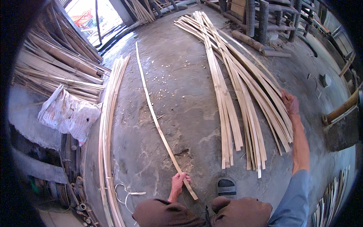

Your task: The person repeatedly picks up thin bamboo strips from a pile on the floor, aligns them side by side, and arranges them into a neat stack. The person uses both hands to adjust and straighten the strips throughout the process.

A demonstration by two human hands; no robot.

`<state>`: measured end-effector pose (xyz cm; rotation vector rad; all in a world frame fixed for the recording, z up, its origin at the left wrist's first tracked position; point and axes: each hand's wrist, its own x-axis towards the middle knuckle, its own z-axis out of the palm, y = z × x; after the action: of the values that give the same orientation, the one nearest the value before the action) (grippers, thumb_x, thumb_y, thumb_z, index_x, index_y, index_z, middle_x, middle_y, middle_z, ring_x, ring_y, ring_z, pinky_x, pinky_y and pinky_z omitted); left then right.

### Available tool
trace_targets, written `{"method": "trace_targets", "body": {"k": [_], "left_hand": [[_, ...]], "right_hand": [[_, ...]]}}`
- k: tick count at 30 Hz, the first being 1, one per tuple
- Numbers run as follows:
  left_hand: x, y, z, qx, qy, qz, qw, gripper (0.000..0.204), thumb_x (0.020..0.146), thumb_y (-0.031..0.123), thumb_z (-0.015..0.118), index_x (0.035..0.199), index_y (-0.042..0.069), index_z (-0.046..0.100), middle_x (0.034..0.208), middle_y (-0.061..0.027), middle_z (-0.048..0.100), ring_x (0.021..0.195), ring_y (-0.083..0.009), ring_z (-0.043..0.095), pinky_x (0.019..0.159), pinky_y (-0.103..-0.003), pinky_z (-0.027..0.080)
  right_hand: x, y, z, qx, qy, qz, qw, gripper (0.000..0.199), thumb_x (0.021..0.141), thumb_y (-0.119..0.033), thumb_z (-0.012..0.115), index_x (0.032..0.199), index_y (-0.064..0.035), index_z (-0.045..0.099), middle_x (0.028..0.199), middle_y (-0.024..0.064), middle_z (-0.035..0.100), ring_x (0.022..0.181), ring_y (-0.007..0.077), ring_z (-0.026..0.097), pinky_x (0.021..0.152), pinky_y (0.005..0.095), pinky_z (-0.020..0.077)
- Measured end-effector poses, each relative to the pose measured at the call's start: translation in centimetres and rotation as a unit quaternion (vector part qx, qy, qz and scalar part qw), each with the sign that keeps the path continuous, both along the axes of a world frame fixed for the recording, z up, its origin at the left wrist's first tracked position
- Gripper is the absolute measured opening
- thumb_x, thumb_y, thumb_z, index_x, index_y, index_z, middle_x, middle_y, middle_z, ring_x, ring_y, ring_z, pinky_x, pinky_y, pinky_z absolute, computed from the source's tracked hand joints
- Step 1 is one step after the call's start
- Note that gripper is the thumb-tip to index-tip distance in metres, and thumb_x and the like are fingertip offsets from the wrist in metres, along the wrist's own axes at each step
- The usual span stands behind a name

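My left hand (179, 184) is closed round the near end of a long, thin bamboo strip (159, 129), which stretches away over the floor between two groups of strips. To the right, several bundles of flat bamboo strips (247, 99) lie fanned out, crossing one another at their far ends. My right hand (290, 102) reaches to the outer edge of this fan, its fingers closed on a strip there. How many strips it grips is hidden. A narrow bundle of bamboo strips (109, 102) lies along my left.
A stained white sack (70, 112) rests beside stacked split bamboo (60, 72) at the left. A loop of pale binding strip (130, 193) lies near my left knee. Thick bamboo poles (247, 41) and a wooden frame (274, 22) stand far right. Small chips dot the concrete floor (189, 125).
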<state>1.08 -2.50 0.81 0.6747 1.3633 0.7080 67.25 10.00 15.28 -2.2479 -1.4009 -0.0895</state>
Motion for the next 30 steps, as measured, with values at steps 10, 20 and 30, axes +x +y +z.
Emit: {"method": "trace_targets", "body": {"k": [10, 20, 30], "left_hand": [[0.6, 0.1, 0.8, 0.008, 0.009, -0.004, 1.000, 0.025, 0.099, 0.022, 0.058, 0.105, -0.001, 0.059, 0.084, -0.0099, 0.067, 0.071, -0.0181, 0.068, 0.066, -0.031, 0.057], [0.1, -0.4, 0.6, 0.001, 0.010, 0.001, 1.000, 0.026, 0.100, 0.022, 0.057, 0.108, -0.003, 0.058, 0.087, -0.0109, 0.067, 0.073, -0.0186, 0.068, 0.067, -0.032, 0.057], [3.6, 1.6, 2.3, -0.024, -0.115, -0.078, 0.990, 0.030, 0.102, 0.022, 0.053, 0.118, -0.003, 0.057, 0.099, -0.0136, 0.070, 0.088, -0.0212, 0.069, 0.081, -0.035, 0.057]], "right_hand": [[6.1, -0.7, 0.1, -0.094, -0.081, -0.021, 0.992, 0.042, 0.099, -0.049, 0.047, 0.117, -0.0182, 0.070, 0.109, 0.0156, 0.070, 0.101, 0.0366, 0.066, 0.087, 0.0472, 0.0522], [10.0, 2.4, -0.1, -0.095, -0.191, -0.063, 0.975, 0.036, 0.100, -0.043, 0.047, 0.122, -0.0211, 0.065, 0.098, 0.0129, 0.070, 0.096, 0.0336, 0.066, 0.081, 0.0478, 0.0528], [8.1, 0.1, -8.1, 0.113, -0.362, 0.036, 0.925, 0.032, 0.097, -0.030, 0.052, 0.122, -0.0136, 0.064, 0.105, 0.0133, 0.063, 0.101, 0.0354, 0.061, 0.089, 0.0480, 0.0495]]}}
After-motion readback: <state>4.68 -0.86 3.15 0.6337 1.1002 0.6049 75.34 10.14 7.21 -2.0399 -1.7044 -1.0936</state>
